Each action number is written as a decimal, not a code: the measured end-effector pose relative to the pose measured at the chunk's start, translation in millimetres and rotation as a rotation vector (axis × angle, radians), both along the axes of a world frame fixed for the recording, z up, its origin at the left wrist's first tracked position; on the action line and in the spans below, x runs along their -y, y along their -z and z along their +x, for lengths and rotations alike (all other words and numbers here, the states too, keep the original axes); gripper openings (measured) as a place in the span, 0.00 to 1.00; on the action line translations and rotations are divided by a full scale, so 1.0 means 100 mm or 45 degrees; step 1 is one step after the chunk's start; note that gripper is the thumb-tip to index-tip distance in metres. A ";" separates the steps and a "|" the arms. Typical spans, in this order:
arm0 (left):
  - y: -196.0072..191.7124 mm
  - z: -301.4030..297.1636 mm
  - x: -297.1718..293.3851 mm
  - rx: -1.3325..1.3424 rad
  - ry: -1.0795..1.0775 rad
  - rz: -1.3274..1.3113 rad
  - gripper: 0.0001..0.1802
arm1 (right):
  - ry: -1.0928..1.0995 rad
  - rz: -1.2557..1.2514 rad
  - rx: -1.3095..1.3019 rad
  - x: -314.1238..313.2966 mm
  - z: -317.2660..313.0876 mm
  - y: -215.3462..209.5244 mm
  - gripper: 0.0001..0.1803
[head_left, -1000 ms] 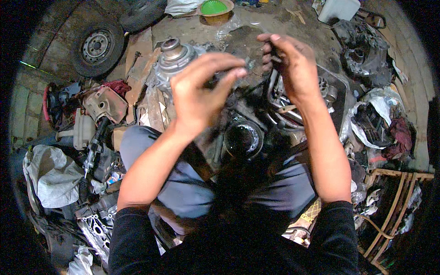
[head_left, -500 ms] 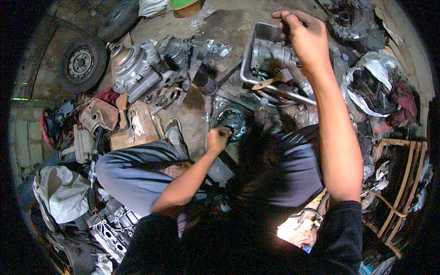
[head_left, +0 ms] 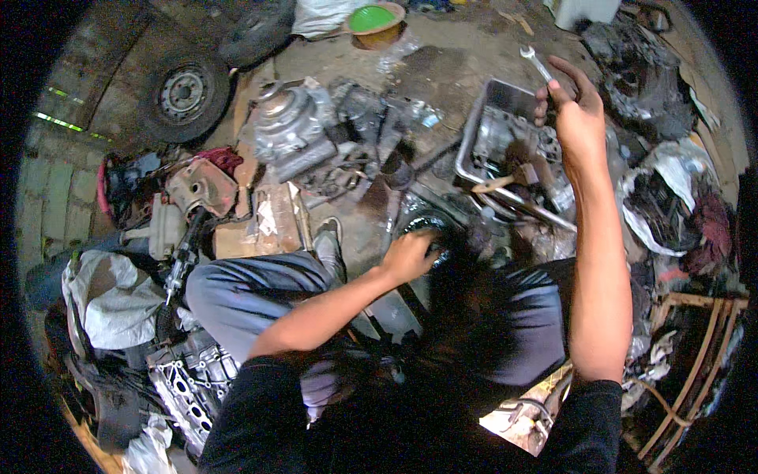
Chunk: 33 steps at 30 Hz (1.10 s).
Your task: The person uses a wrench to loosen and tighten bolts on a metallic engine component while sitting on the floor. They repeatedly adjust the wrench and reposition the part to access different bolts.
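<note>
My right hand (head_left: 580, 103) is raised over the right side of the metal tray, its fingers closed around a shiny open-ended spanner (head_left: 538, 65) that points up and left. Low in front of me, my left hand (head_left: 409, 257) curls over the near-left edge of a round, dark, wet-looking part (head_left: 422, 221). What its fingers grip is hidden. Inside the tray (head_left: 460, 162) lie grey metal castings (head_left: 505, 130). A paintbrush (head_left: 493, 184) with a wooden handle rests across the tray's near edge. Close to the round part stands a small clear bottle (head_left: 487, 225).
Ahead to the left lies a large metal gearbox housing (head_left: 288, 130). Farther left are a wheel with a tyre (head_left: 185, 95) and cardboard (head_left: 257, 229). An engine cylinder head (head_left: 193, 387) sits near my left elbow. A green-lined basin (head_left: 375, 20) is at the back; a wooden frame (head_left: 687, 371) stands right.
The spanner now shows in my right hand; it was not visible before. My left hand has moved farther over the round part. The whole view has shifted, placing the surroundings farther right and lower.
</note>
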State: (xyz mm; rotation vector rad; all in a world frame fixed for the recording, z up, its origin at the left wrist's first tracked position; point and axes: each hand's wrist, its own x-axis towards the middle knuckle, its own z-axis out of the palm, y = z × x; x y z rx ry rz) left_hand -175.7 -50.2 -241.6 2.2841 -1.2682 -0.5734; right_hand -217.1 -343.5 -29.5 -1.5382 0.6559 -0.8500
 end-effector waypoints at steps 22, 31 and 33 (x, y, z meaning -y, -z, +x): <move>-2.49 2.37 -0.38 -0.030 -0.104 -0.838 0.24 | -0.651 -0.065 -0.297 -1.50 0.44 -0.13 0.15; -2.55 2.18 -0.28 0.099 -0.293 -0.661 0.27 | -0.943 0.614 -0.184 -1.92 0.49 -0.38 0.13; -2.51 2.19 -0.27 0.122 -0.318 -0.701 0.27 | -0.964 0.614 -0.177 -1.96 0.54 -0.37 0.13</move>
